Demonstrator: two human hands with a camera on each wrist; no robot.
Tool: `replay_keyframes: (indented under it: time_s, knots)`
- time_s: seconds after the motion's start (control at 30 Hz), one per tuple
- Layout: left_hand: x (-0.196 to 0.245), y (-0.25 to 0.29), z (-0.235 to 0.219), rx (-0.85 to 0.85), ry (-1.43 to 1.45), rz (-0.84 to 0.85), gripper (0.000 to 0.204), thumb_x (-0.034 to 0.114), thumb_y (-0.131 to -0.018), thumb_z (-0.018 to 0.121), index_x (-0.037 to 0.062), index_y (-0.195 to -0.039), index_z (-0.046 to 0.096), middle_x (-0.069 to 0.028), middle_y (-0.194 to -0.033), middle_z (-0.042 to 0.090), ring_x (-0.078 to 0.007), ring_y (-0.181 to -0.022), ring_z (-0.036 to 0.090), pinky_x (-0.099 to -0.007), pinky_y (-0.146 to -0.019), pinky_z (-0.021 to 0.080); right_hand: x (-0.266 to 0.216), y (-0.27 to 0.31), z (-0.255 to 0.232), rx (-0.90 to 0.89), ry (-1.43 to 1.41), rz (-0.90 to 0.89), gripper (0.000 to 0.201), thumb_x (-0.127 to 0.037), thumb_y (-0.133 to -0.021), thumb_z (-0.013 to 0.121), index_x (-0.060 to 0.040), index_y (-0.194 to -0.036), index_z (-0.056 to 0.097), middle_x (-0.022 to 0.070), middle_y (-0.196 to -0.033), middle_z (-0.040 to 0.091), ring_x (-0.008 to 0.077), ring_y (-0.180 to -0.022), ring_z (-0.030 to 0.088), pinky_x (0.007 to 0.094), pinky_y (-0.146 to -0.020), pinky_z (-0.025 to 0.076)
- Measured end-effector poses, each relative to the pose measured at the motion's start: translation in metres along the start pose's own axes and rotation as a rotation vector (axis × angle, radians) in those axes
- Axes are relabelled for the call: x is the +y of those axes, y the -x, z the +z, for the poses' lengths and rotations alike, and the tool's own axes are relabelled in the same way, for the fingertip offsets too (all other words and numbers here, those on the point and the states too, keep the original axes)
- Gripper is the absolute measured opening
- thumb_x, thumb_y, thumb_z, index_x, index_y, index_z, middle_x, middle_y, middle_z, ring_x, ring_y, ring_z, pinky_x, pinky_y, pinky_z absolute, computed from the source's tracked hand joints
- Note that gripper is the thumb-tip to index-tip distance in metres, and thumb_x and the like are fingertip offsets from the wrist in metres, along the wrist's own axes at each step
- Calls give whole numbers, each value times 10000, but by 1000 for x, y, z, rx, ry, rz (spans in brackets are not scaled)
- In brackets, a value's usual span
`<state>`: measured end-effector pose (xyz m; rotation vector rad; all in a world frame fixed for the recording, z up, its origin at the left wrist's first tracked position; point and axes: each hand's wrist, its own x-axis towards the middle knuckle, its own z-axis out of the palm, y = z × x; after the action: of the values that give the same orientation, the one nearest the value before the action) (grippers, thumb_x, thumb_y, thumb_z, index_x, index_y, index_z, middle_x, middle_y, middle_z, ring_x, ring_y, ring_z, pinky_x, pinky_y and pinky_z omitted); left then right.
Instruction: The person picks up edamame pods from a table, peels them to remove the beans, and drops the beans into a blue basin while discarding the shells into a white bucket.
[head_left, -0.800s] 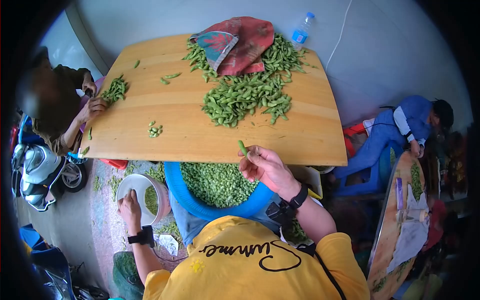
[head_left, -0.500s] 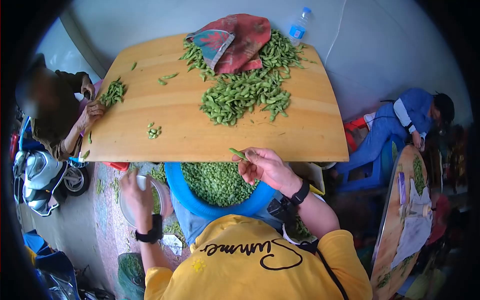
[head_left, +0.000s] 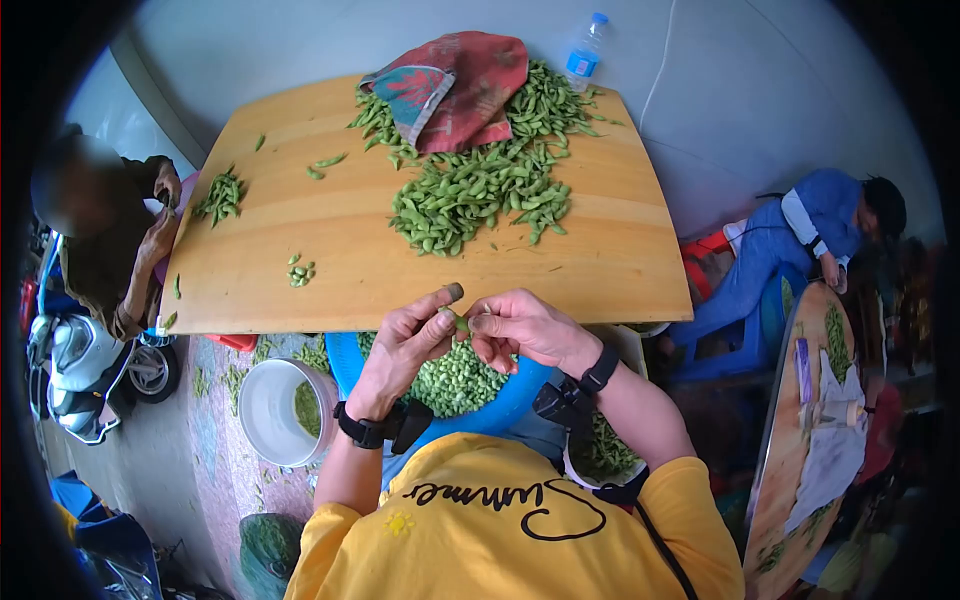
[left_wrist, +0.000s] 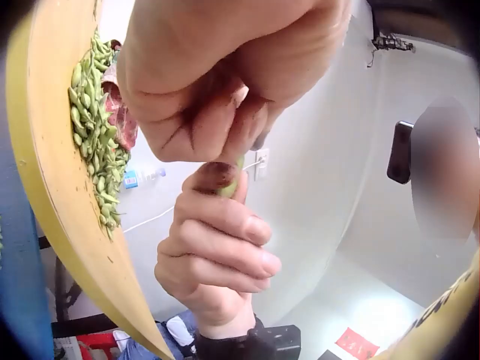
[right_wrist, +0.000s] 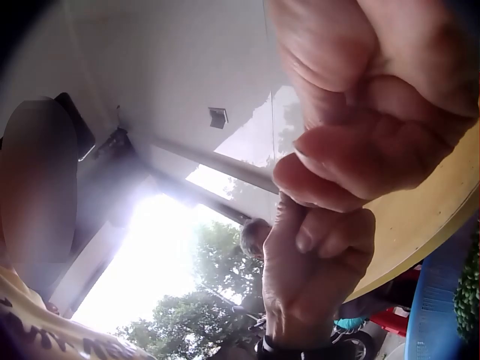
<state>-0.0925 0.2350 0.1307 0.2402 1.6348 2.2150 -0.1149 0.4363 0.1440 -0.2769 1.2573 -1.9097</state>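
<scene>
Over the near edge of the table my two hands meet at one green edamame pod (head_left: 461, 324). My right hand (head_left: 527, 330) pinches it between thumb and fingers. From the other side, my left hand (head_left: 402, 348) grips its end with thumb and fingertips. Only a short piece of the pod (left_wrist: 228, 189) shows between the hands in the left wrist view; in the right wrist view the fingers hide it. Below the hands, on the lap, is a blue basin (head_left: 525, 402) full of shelled green beans (head_left: 455, 382).
A heap of edamame pods (head_left: 470, 205) covers the far middle of the table (head_left: 600, 270), partly under a red cloth (head_left: 480, 90). A water bottle (head_left: 584, 55) stands behind. On the floor at left is a white bucket (head_left: 270, 440). Another person (head_left: 120, 230) sits at the left edge.
My left hand has come up from the bucket to the pod in my right hand and now grips it too. My right hand has stayed near the table edge.
</scene>
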Motion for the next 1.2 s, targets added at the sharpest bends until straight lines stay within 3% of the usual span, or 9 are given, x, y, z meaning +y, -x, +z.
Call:
replay_keyframes:
  time_s: [0.33,0.5,0.63,0.7,0.8,0.97,1.03,1.07,1.2]
  knots:
    - [10,6,13,23,21,53,203,161,-907,524,-26,-943,594,16,-631,501,-39,-526,392,-177,-468,299,1,5,18,113,412,-55,254,-247,-858,584,-4,-786,566,65,-631,591,145,-457,567,227,-415,447]
    - [3,10,23,148,-149,68,194,161,-914,515,-19,-891,582,42,-587,456,-34,-513,371,-182,-461,297,15,5,28,400,1346,-681,229,-176,-825,583,9,-707,516,159,-644,572,314,-537,555,353,-461,423]
    - [-4,12,17,33,-55,64,172,150,-910,518,-11,-921,576,36,-631,480,-36,-543,383,-182,-483,312,17,8,25,325,1109,-644,250,-216,-871,537,1,-746,532,99,-584,553,223,-495,546,309,-432,396]
    - [-6,16,16,-12,-166,115,170,141,-906,523,-17,-950,568,31,-660,492,-38,-584,399,-179,-514,333,14,13,29,283,407,-176,285,-250,-914,472,-3,-795,549,22,-550,499,107,-453,473,240,-403,350]
    - [-9,23,20,34,-308,153,192,140,-901,532,-26,-990,565,26,-675,498,-45,-615,416,-182,-539,351,27,13,29,293,-129,-66,286,-233,-933,427,-21,-781,546,2,-587,489,54,-453,378,210,-402,301]
    - [-33,23,25,199,-174,62,322,118,-902,516,-61,-1169,495,-9,-716,515,-75,-641,459,-203,-584,397,38,12,23,299,103,-101,240,-185,-906,465,-4,-769,542,52,-563,506,100,-446,393,246,-409,323]
    - [-36,24,25,210,-429,49,377,141,-915,489,-94,-1206,443,-45,-729,518,-88,-647,471,-215,-599,416,44,10,27,511,978,-408,218,-165,-868,494,10,-745,531,135,-574,523,274,-450,493,325,-424,372]
    - [-42,24,25,215,-500,98,402,174,-922,483,-106,-1205,433,-58,-731,517,-93,-646,473,-219,-597,417,46,9,29,536,1021,-468,179,-137,-839,509,14,-744,517,192,-619,522,361,-547,520,388,-480,401]
    - [-43,29,27,151,-331,10,482,275,-922,491,-109,-1205,429,-32,-746,512,-68,-631,441,-201,-561,384,50,8,31,461,962,-563,218,-172,-866,485,1,-741,527,172,-573,516,347,-546,528,388,-494,399]
